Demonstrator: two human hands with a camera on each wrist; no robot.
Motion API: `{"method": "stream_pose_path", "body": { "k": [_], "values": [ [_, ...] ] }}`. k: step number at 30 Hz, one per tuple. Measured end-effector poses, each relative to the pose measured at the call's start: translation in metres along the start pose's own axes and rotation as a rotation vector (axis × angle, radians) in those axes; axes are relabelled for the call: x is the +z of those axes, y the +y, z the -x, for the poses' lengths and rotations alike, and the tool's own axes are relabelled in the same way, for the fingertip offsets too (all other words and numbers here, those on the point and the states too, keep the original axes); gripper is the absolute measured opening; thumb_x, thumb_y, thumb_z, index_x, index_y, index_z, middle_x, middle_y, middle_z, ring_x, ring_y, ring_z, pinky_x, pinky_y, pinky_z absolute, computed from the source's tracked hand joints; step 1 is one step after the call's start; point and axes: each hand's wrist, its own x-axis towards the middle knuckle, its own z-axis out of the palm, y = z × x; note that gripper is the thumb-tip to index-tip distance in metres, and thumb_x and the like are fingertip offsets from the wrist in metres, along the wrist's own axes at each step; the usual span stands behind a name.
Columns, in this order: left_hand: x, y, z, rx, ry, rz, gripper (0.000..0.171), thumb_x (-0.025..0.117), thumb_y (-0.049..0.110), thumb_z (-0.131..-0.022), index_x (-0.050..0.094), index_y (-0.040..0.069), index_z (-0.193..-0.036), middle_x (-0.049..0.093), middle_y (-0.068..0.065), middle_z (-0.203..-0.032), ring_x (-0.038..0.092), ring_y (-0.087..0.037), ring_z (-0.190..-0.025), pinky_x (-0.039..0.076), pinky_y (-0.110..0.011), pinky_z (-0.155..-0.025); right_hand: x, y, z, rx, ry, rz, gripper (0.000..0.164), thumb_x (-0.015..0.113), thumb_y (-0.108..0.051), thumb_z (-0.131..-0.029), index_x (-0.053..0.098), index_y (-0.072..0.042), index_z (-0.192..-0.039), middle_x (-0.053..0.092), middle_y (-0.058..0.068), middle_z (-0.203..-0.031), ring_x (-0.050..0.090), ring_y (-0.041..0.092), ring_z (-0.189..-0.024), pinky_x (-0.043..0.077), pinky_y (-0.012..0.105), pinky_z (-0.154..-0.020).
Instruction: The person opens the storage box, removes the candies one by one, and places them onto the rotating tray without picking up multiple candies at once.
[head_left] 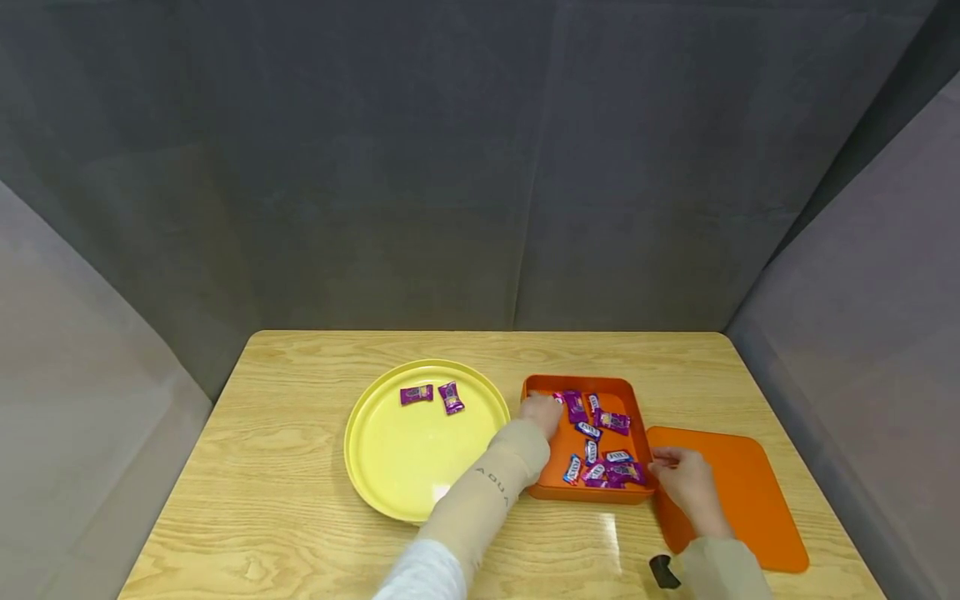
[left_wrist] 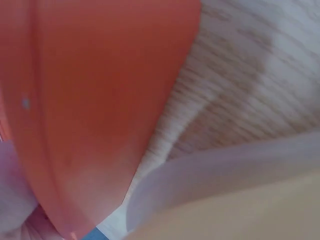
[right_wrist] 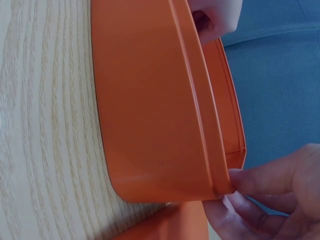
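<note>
An orange box (head_left: 591,493) stands on the table with several small wrapped candies (head_left: 574,407) inside, some purple, others blue or pink. My left hand (head_left: 542,414) reaches into the box over its left wall, near the far left corner. Its fingertips are hidden, so whether they pinch a candy does not show. At the opposite side, my right hand (head_left: 686,479) grips the box's rim near a corner, thumb and fingers on either side of the wall (right_wrist: 150,100). To the left lies a round yellow plate (head_left: 390,467) bearing two purple candies (head_left: 452,398).
A flat orange lid (head_left: 757,492) lies on the table right of the box, partly beneath my right hand and forearm. A small dark object (head_left: 663,572) shows beside the right wrist. Grey cloth walls (head_left: 405,183) surround the wooden table (head_left: 292,492).
</note>
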Motion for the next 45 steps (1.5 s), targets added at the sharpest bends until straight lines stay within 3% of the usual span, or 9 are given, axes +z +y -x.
{"method": "stream_pose_path", "body": {
  "k": [1,3,4,5,9,11,21,33,45],
  "values": [
    [0.004,0.001,-0.002,0.002,0.007,0.005,0.028,0.046,0.015,-0.095,0.069,0.024,-0.107,0.064,-0.009,-0.111,0.060,-0.028,-0.099,0.054,-0.035,-0.056,0.000,0.000,0.000,-0.001,-0.002,-0.003,0.028,0.057,0.000,-0.084,0.056,0.016,-0.108,0.061,0.026,-0.091,0.058,0.028,-0.077,0.053,0.033,-0.064],
    [-0.001,0.000,0.003,0.008,-0.011,0.010,0.027,0.047,0.015,-0.095,0.069,0.025,-0.106,0.065,-0.005,-0.109,0.059,-0.027,-0.098,0.054,-0.034,-0.057,0.000,0.000,0.000,-0.002,-0.005,-0.004,0.028,0.057,0.000,-0.085,0.056,0.016,-0.108,0.061,0.026,-0.091,0.058,0.028,-0.077,0.053,0.034,-0.064],
    [-0.007,-0.002,0.009,0.007,-0.012,0.021,0.026,0.048,0.015,-0.094,0.069,0.025,-0.104,0.066,-0.003,-0.106,0.060,-0.025,-0.096,0.053,-0.033,-0.058,0.000,-0.001,0.000,-0.004,-0.004,-0.003,0.028,0.057,0.000,-0.085,0.056,0.016,-0.108,0.061,0.026,-0.091,0.059,0.028,-0.077,0.053,0.034,-0.064],
    [-0.024,-0.005,0.021,0.008,-0.056,0.042,0.023,0.052,0.017,-0.092,0.069,0.025,-0.106,0.066,0.000,-0.107,0.059,-0.022,-0.096,0.053,-0.031,-0.060,0.000,-0.001,0.000,-0.006,-0.004,-0.003,0.028,0.057,0.000,-0.084,0.056,0.016,-0.108,0.061,0.026,-0.091,0.059,0.028,-0.076,0.053,0.034,-0.064],
    [-0.061,-0.015,0.058,0.021,-0.021,0.075,0.022,0.051,0.015,-0.093,0.070,0.022,-0.102,0.067,0.005,-0.100,0.059,-0.013,-0.088,0.052,-0.025,-0.064,0.001,0.000,0.000,-0.018,0.005,0.004,0.028,0.057,0.001,-0.084,0.057,0.016,-0.107,0.062,0.027,-0.091,0.059,0.028,-0.076,0.053,0.034,-0.063],
    [-0.066,-0.017,0.065,0.037,-0.007,0.080,0.022,0.051,0.015,-0.093,0.070,0.023,-0.101,0.067,0.006,-0.099,0.058,-0.012,-0.086,0.052,-0.024,-0.064,0.000,-0.001,0.000,-0.018,0.005,0.004,0.028,0.057,0.000,-0.084,0.057,0.016,-0.107,0.061,0.027,-0.091,0.059,0.028,-0.076,0.053,0.034,-0.063],
    [-0.056,-0.019,0.055,0.087,-0.001,0.077,0.019,0.054,0.015,-0.092,0.070,0.023,-0.099,0.067,0.006,-0.096,0.060,-0.012,-0.082,0.052,-0.026,-0.062,0.000,-0.001,0.000,-0.003,-0.004,0.000,0.028,0.056,0.000,-0.085,0.056,0.016,-0.108,0.062,0.026,-0.091,0.059,0.027,-0.076,0.053,0.032,-0.062],
    [-0.061,-0.021,0.053,0.137,0.034,0.123,0.015,0.057,0.017,-0.090,0.069,0.023,-0.097,0.067,0.007,-0.097,0.063,-0.012,-0.081,0.053,-0.025,-0.062,0.004,0.006,-0.007,0.044,0.018,0.003,0.028,0.059,0.000,-0.084,0.058,0.013,-0.109,0.062,0.023,-0.091,0.058,0.028,-0.075,0.054,0.035,-0.062],
    [-0.067,-0.018,0.048,0.226,0.082,0.179,0.013,0.060,0.020,-0.089,0.069,0.022,-0.097,0.067,0.007,-0.090,0.062,-0.006,-0.076,0.051,-0.020,-0.060,0.000,-0.003,0.001,0.020,0.023,0.030,0.026,0.057,0.001,-0.085,0.058,0.013,-0.108,0.062,0.024,-0.090,0.058,0.025,-0.074,0.054,0.038,-0.066]
  ]
}}
